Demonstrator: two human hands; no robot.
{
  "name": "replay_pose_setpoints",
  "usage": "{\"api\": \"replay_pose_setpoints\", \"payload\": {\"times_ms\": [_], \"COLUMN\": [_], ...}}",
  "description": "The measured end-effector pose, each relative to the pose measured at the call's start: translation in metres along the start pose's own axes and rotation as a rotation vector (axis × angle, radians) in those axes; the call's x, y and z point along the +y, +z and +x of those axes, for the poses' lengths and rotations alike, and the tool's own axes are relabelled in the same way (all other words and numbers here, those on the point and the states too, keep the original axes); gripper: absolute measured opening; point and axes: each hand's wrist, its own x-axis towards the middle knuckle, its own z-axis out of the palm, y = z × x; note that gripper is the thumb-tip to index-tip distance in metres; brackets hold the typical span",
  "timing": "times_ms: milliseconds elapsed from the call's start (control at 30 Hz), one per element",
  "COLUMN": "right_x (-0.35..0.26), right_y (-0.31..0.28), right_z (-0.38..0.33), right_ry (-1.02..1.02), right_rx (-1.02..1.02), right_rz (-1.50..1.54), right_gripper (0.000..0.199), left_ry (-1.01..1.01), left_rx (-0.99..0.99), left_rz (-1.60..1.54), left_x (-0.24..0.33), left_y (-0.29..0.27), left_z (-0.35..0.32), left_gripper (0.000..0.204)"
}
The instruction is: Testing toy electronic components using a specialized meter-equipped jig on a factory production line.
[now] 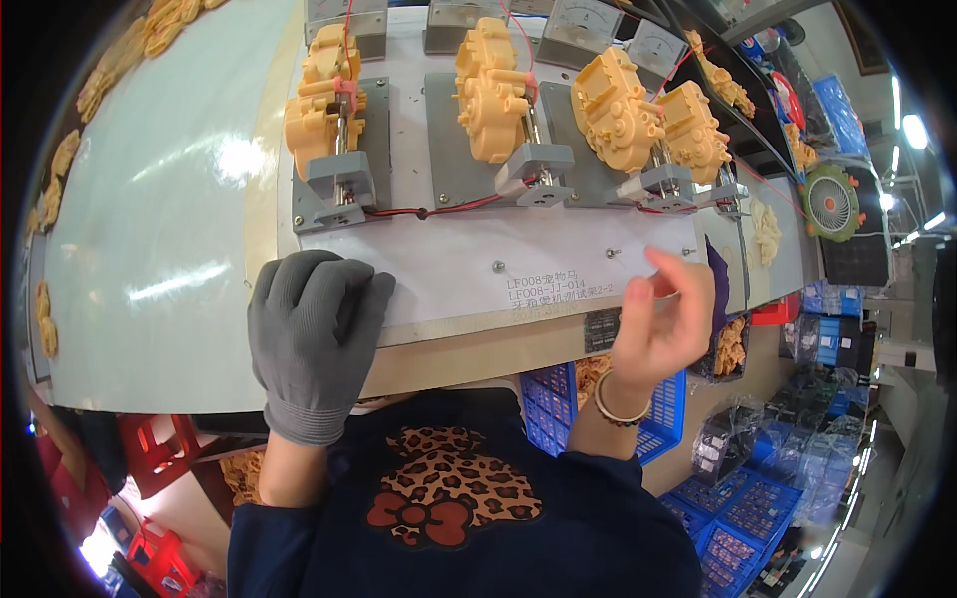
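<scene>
My left hand [314,334], in a grey knit glove, rests with curled fingers at the near left edge of the white test board [429,269]. Nothing shows in its grip. Bare and wearing bracelets, my right hand [663,319] is raised over the board's near right part, fingers bent, thumb and index finger apart with nothing between them. Beyond the hands, yellow plastic gearbox housings [488,95] sit in a row on grey metal fixtures [543,169]. One housing [324,115] is beyond my left hand; two more [616,110] [695,130] sit close together at the right.
Analog panel meters [581,28] stand behind the fixtures, joined by red wires. Small screws [499,266] stick up from the board. More yellow parts [125,60] line the table's far left. A green fan [831,203] stands at right; blue crates [553,404] sit below the table edge.
</scene>
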Motion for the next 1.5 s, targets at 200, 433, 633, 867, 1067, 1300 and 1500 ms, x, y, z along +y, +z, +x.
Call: {"api": "replay_pose_setpoints", "payload": {"times_ms": [200, 433, 633, 867, 1067, 1300, 1500], "right_x": [-0.033, -0.026, -0.028, -0.031, -0.04, -0.076, -0.088], "right_y": [0.041, 0.044, 0.044, 0.041, 0.042, 0.069, 0.098], "right_z": [0.001, 0.002, 0.0, -0.004, -0.007, -0.007, -0.007], "right_ry": [-0.323, 0.051, 0.077, 0.121, 0.128, -0.04, -0.054], "right_rx": [-0.137, -0.239, -0.266, -0.281, -0.209, -0.392, -0.486], "right_rz": [0.308, 0.508, 0.526, 0.52, 0.538, 0.674, 0.716], "right_gripper": [0.014, 0.004, 0.003, 0.002, 0.005, 0.033, 0.066], "left_ry": [-0.015, -0.043, -0.125, -0.189, -0.165, -0.026, -0.022], "left_rx": [0.048, -0.013, -0.052, -0.075, -0.042, -0.079, -0.038], "left_rz": [-0.043, -0.146, -0.166, -0.141, -0.126, -0.096, -0.244], "left_x": [-0.003, -0.003, -0.008, -0.01, -0.006, -0.016, -0.031], "left_y": [0.006, -0.008, -0.009, -0.009, -0.007, -0.005, -0.047], "left_z": [-0.001, -0.005, -0.003, -0.002, 0.0, 0.001, 0.032], "left_gripper": [0.014, 0.019, 0.023, 0.02, 0.017, 0.013, 0.024]}}
